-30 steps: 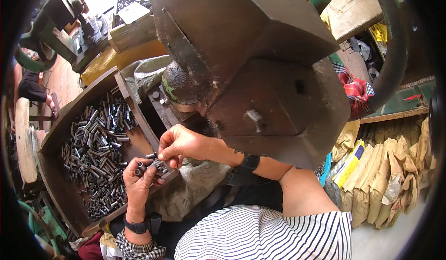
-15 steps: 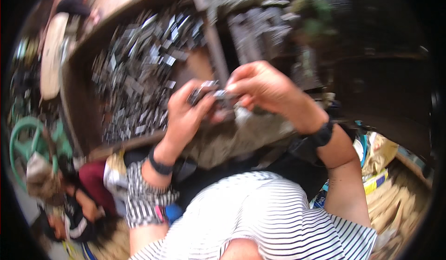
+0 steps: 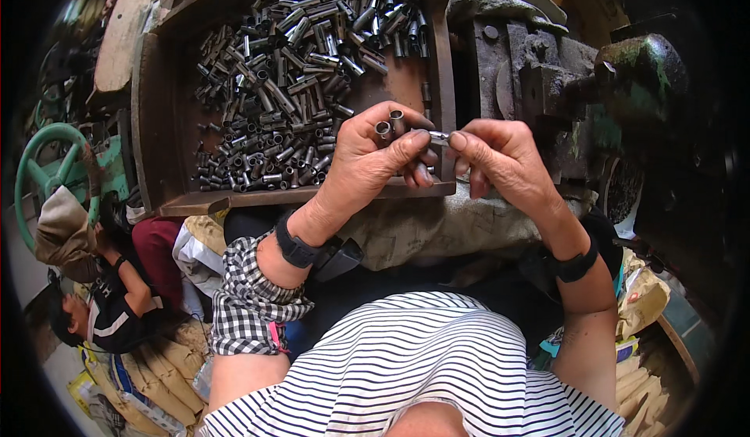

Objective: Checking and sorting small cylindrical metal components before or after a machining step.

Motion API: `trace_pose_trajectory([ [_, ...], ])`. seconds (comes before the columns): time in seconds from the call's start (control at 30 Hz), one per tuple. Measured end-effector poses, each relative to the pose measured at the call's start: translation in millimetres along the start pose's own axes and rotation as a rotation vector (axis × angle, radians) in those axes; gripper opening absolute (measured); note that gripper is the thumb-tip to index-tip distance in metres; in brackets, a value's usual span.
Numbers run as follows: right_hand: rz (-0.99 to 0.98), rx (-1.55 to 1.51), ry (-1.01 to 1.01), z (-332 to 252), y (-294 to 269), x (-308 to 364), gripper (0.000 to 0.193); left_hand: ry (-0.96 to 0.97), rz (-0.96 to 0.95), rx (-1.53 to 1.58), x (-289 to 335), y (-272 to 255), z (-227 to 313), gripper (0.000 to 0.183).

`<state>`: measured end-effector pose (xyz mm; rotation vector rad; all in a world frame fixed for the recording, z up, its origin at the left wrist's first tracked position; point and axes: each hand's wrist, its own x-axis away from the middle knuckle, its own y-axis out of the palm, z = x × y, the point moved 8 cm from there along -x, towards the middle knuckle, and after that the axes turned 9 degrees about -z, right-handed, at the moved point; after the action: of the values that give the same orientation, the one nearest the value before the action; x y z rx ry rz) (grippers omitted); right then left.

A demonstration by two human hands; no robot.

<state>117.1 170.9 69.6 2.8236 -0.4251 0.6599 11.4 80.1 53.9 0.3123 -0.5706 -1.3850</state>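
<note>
My left hand [image 3: 359, 164] is closed over the front edge of the tray. Short dark metal tubes [image 3: 383, 129] stick up from its fingers with their round open ends showing. Between its thumb and fingers lies a shiny metal tube [image 3: 439, 138] pointing right. My right hand [image 3: 508, 160] pinches the right end of this tube with thumb and forefinger, so both hands meet on it. Fingertips cover most of the piece. Many loose metal tubes [image 3: 293, 97] are heaped in the wooden tray [image 3: 144, 128] just beyond my left hand.
Right of the tray stands a greasy metal machine [image 3: 539, 85]. A grey cloth sack [image 3: 437, 230] hangs below the tray's front edge. At left are a green handwheel [image 3: 58, 144], a wooden plank [image 3: 129, 27] and another person [image 3: 125, 304]. Paper sacks [image 3: 176, 367] lie lower left.
The view has shifted and sharpened, so the tray and hands appear farther right. Both hands stay together at the small tube, and the right hand's wrist sits lower.
</note>
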Motion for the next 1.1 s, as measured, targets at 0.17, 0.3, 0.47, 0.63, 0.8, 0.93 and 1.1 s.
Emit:
trace_pose_trajectory([
  [0.17, 0.076, 0.151, -0.102, -11, 3, 4, 0.031, 0.009, 0.143, 0.056, -3, -22, -2, 0.017],
  [0.3, -0.006, 0.352, -0.198, -18, 25, 5, 0.023, 0.039, 0.223, 0.118, -10, -24, -12, 0.014],
  [0.47, 0.003, 0.190, -0.098, -8, 39, 1, 0.020, 0.062, 0.166, 0.098, -11, -18, -14, 0.015],
  [0.63, -0.037, 0.224, -0.193, -9, 51, -4, 0.018, 0.115, 0.172, 0.101, -5, -14, -9, 0.013],
  [0.8, 0.035, 0.422, -0.399, -18, 58, -4, 0.014, 0.126, 0.196, 0.089, -3, -15, -6, 0.015],
  [0.93, 0.004, 0.315, -0.228, -12, 51, 0, 0.019, 0.094, 0.152, 0.041, -3, -12, -7, 0.014],
  [1.1, 0.171, 0.085, -0.120, -8, 13, 9, 0.025, -0.049, -0.024, 0.115, -2, 0, -9, 0.021],
])
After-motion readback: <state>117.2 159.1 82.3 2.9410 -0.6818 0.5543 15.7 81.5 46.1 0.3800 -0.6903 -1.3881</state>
